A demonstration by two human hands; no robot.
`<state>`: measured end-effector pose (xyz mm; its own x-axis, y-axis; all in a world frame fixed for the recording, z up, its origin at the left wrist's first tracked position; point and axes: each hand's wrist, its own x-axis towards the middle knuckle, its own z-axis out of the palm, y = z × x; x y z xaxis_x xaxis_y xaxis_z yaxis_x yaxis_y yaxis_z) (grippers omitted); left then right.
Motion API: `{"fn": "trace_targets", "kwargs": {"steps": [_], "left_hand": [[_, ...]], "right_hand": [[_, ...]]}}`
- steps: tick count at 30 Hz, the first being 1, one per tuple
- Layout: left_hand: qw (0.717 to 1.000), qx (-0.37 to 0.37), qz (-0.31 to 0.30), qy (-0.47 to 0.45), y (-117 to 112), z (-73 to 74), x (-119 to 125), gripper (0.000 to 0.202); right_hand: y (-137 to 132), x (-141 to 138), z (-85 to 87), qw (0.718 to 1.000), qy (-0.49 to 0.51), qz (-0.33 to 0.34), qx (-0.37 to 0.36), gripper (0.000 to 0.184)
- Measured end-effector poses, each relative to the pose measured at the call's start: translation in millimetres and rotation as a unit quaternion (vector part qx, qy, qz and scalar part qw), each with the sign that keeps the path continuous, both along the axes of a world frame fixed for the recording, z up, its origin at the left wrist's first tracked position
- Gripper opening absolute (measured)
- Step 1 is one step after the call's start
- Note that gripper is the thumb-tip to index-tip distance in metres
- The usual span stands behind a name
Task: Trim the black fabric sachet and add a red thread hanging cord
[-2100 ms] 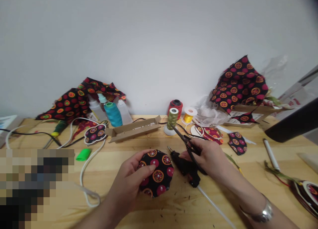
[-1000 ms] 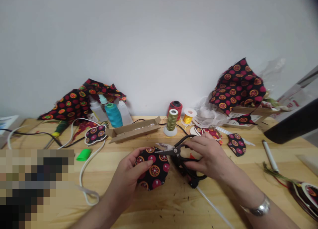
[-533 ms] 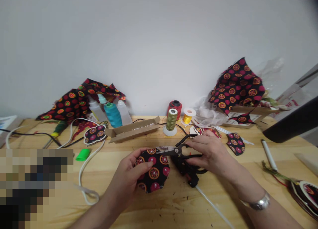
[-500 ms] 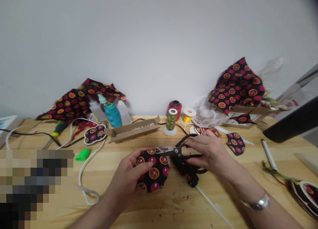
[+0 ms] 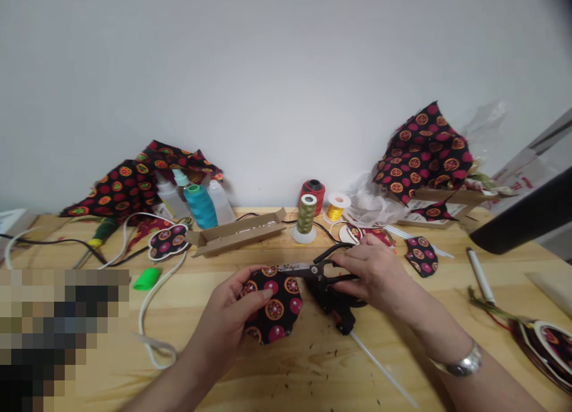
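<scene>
Plain grey wall (image 5: 268, 90) behind you, pale wooden table (image 5: 214, 385) in front, and it's a busy one. Starting far left, you've got a heap of patterned cloth (image 5: 118, 188) against the wall, then a green plastic piece (image 5: 147, 279) near a looped white cord (image 5: 145, 316), with a flower-shaped piece (image 5: 168, 241) lying just behind. Next along, a teal thread cone (image 5: 199, 207) stands by some clear bottles (image 5: 222, 203), and a long cardboard tray (image 5: 241, 236) sits right of those. Your left hand (image 5: 236, 304) has the round fabric piece (image 5: 274, 310) pinched at its left side — thumb on top, fingers tucked behind — so it's held up over the middle of the table, face toward you. Your scissors (image 5: 315, 270) come in from the right, blades close together at the fabric's top edge; can't tell if any cloth is between them. Behind them stand an olive spool (image 5: 307, 216), a red one and a yellow one. Your right hand (image 5: 379, 275) is wrapped round the scissor handles, which are spread a bit, and a black glue gun (image 5: 333, 304) lies just underneath. Further right there's a loose fabric scrap (image 5: 421, 257), more cloth draped on a box — then a white marker (image 5: 481, 276).
</scene>
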<state>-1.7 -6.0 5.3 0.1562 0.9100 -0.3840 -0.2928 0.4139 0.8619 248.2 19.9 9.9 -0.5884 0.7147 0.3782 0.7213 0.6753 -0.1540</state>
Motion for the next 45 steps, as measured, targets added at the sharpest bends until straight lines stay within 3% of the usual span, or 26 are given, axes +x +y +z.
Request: {"fn": "trace_targets", "kwargs": {"steps": [6,10,13,18,21,23,25,34,38,42,45], "left_hand": [[1.0,0.005,-0.007,-0.002,-0.3,0.6,-1.0,0.035],[1.0,-0.004,-0.006,0.002,-1.1,1.8,0.3,0.038],[1.0,-0.014,-0.013,0.01,-1.4,2.6,1.6,0.039],[0.998,-0.013,-0.065,0.009,-4.7,0.3,3.2,0.037],[0.99,-0.006,-0.137,0.025,-9.0,-2.5,5.0,0.027],[0.983,-0.002,-0.18,0.039,-11.6,-3.7,6.0,0.024],[0.978,0.005,-0.203,0.049,-13.2,-4.4,6.4,0.024],[0.972,0.014,-0.222,0.07,-11.3,-4.2,6.7,0.02],[0.969,0.017,-0.236,0.075,-11.6,-4.6,7.2,0.021],[0.965,0.02,-0.246,0.088,-12.4,-6.1,7.0,0.024],[0.961,0.023,-0.255,0.106,-12.3,-5.6,6.8,0.025]], "right_hand": [[0.0,-3.1,-5.4,1.0,0.006,-0.014,-0.008,0.02],[-1.8,-8.0,-3.5,0.99,0.071,-0.095,-0.076,0.01],[-3.9,-11.5,-0.9,0.972,0.147,-0.119,-0.142,0.01],[-10.0,-24.6,-2.6,0.908,0.277,-0.117,-0.292,0.023],[-15.5,-36.1,-5.7,0.854,0.365,-0.071,-0.364,0.027],[-19.2,-41.9,-8.0,0.835,0.39,-0.038,-0.385,0.024],[-22.3,-44.9,-10.2,0.84,0.38,-0.021,-0.386,0.019],[-26.0,-46.2,-8.0,0.911,0.271,-0.004,-0.309,0.007],[-27.7,-46.8,-4.5,0.941,0.236,0.005,-0.244,0.02],[-28.7,-46.6,-5.8,0.944,0.23,0.008,-0.236,0.025],[-27.2,-46.1,-9.2,0.929,0.271,-0.003,-0.252,0.016]]}}
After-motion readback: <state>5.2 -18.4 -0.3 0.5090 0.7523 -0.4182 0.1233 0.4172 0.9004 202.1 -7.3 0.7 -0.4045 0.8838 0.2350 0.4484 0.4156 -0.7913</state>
